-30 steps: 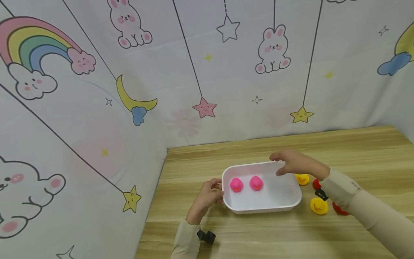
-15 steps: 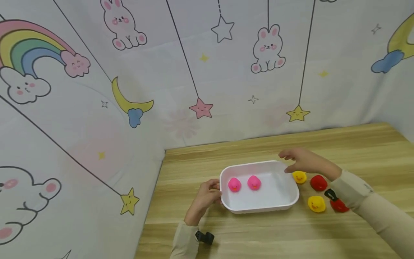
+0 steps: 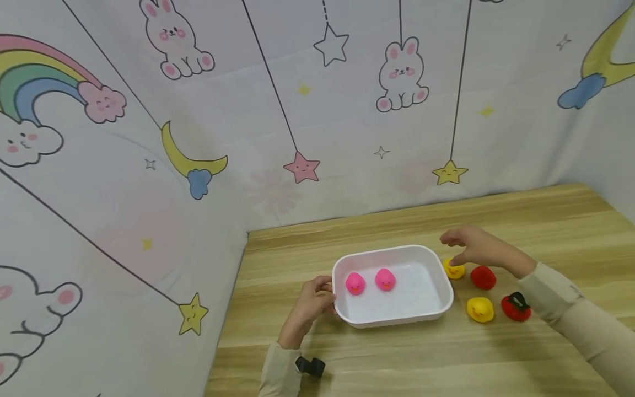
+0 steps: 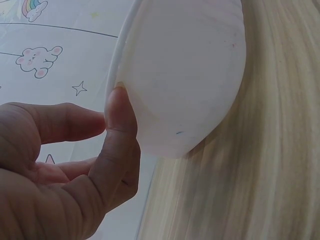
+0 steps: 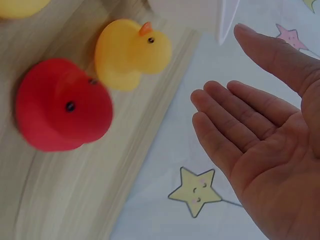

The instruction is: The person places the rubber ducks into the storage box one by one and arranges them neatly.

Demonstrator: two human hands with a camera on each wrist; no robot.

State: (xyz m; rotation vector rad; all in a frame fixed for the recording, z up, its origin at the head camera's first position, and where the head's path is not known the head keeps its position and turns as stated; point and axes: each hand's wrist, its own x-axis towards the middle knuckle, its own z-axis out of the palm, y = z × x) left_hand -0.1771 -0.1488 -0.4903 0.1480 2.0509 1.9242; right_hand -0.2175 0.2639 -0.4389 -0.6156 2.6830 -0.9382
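Observation:
A white plastic basin (image 3: 419, 295) stands on the wooden table with two pink rubber ducks inside, one pink duck (image 3: 355, 284) left of the other pink duck (image 3: 385, 280). My left hand (image 3: 308, 309) pinches the basin's left rim; the left wrist view shows the thumb and fingers on either side of it. Fingers spread, my right hand (image 3: 483, 247) hovers beyond the basin's right end, holding nothing. Closest to it are a yellow rubber duck (image 3: 453, 270) and a red rubber duck (image 3: 483, 278), both clear of the palm in the right wrist view.
Nearer the front lie another yellow duck (image 3: 480, 310) and another red duck (image 3: 516, 314), the latter partly hidden by the black wrist camera (image 3: 518, 300). A patterned white cloth (image 3: 347, 127) hangs behind and left of the wooden table (image 3: 377, 364).
My right hand has drawn away from the basin's far right rim, moving right over the ducks. The left hand keeps its hold on the basin. The head view has shifted slightly.

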